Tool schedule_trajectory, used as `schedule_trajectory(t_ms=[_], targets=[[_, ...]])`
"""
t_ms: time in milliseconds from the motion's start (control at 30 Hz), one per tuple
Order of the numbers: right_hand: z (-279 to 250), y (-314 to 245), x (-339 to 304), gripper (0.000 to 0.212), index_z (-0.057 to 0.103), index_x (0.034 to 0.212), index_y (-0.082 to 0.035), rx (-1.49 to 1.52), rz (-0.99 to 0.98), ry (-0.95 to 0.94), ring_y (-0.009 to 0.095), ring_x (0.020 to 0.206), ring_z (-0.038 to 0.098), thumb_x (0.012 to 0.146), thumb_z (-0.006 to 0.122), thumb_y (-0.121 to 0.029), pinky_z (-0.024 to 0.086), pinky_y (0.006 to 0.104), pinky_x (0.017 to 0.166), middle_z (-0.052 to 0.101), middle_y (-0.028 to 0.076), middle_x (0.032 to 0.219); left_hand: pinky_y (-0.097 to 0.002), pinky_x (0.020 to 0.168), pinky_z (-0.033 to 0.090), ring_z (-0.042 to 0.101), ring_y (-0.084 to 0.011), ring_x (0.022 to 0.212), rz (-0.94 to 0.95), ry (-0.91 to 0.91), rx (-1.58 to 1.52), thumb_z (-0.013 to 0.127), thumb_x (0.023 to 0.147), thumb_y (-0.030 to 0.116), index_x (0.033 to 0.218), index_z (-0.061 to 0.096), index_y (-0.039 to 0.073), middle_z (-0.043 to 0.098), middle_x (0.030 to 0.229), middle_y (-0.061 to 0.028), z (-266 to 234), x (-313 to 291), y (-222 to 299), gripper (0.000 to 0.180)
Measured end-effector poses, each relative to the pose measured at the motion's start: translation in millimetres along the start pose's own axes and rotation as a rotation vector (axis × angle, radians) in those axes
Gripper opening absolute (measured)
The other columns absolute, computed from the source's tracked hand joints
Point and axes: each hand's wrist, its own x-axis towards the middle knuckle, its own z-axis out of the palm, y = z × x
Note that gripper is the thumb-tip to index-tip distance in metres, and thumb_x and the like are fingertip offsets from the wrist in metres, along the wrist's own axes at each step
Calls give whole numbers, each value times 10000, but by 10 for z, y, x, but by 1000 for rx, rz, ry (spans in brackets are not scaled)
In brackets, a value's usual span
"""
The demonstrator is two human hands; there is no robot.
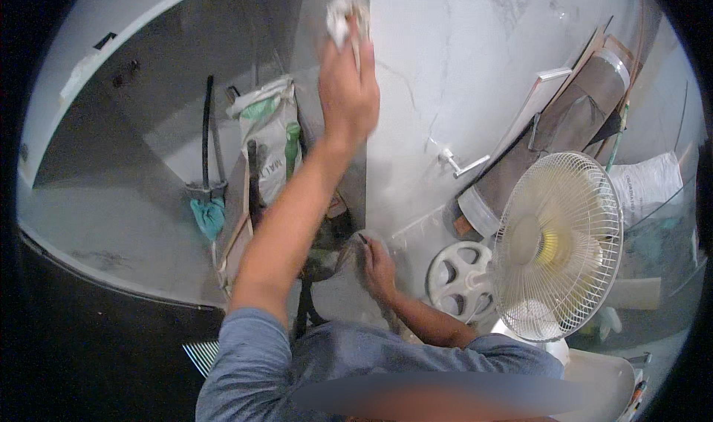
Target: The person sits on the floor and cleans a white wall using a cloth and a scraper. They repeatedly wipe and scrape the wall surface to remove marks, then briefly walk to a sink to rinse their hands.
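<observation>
My left hand is raised high, its arm stretched up across the view. Its fingers press round a crumpled white cloth, which lies at the edge of a pale door, by the grey surface left of it. Motion slightly smears the cloth and fingertips. Low in front of my body, my right hand is closed. A short dark tip pokes out by its thumb; the rest of that thing is hidden, so its kind cannot be made out.
A white caged fan stands at the right, beside a white spoked base. The door has a lever handle. Long boards lean at the far right. Left of my arm are a white sack and a dark-handled tool.
</observation>
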Motion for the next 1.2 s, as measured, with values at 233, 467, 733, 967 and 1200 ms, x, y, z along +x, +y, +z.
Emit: schedule_trajectory(t_ms=[233,467,733,967,1200], targets=[[26,127,1,320,619,1295,-30,35,27,20,410,1066,678,1091,474,-230,519,456,914,688,244,1173,-489,1083,431,538,-472,1268,-719,-336,100,453,1106,254,1413,560,-29,578,1376,-285,478,-2706,-1103,431],[26,128,28,308,629,1281,-15,-13,51,53,399,1043,686,1076,490,-199,518,445,921,710,231,1137,-513,1048,447,543,-503,1230,-513,-14,10,501,1091,259,1317,617,-32,614,1287,-282,590,-2167,-1074,386],[100,330,93,297,642,1272,-3,-13,0,85,378,1013,693,1069,514,-179,523,424,912,720,225,1099,-459,1079,444,584,-418,1257,183,153,-345,566,1048,136,1356,601,-61,617,1312,-268,274,-95,-484,367],[75,393,106,277,657,1272,-46,-60,62,65,410,1051,700,1061,546,-187,557,447,895,713,224,1172,-417,1202,332,479,-378,1415,-183,90,156,382,1118,309,1485,467,-89,508,1517,-265,911,-1304,-2563,548],[49,230,118,279,662,1275,-69,-23,70,89,410,1057,696,1061,542,-201,551,460,908,707,196,1212,-469,1129,384,520,-437,1334,-682,-81,-322,436,1115,361,1377,568,-65,585,1373,-301,450,-2096,-1139,517]])
